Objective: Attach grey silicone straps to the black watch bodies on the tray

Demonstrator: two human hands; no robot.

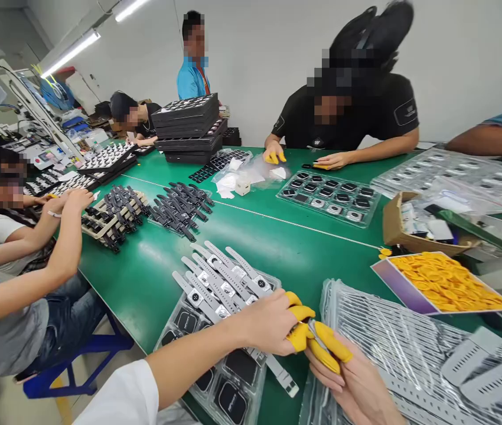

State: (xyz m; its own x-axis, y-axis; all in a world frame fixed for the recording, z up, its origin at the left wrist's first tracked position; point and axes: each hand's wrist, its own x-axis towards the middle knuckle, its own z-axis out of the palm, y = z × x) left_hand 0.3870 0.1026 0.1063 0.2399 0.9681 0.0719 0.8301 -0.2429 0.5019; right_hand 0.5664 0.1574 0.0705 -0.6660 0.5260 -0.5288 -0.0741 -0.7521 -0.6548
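Observation:
My left hand [273,324] and my right hand [344,369] meet above the near part of the table, with yellow finger cots on their fingertips. Pinched between them is a narrow grey piece [316,335] that looks like part of a watch strap; the fingers hide most of it. Beneath my left forearm, a clear plastic tray [257,383] holds dark square watch pieces. Grey-strapped watches [227,289] lie crosswise in a pile over its far end. Beside my right hand, a plastic bag holds rows of grey straps [379,319], with several loose straps [476,360] on top.
A box of yellow finger cots [446,283] and a cardboard box [395,227] stand to the right. Farther back on the green table [251,227] are dark-strapped watches [180,206], another clear tray [331,198] and stacked black trays [189,130]. Co-workers sit across and at left.

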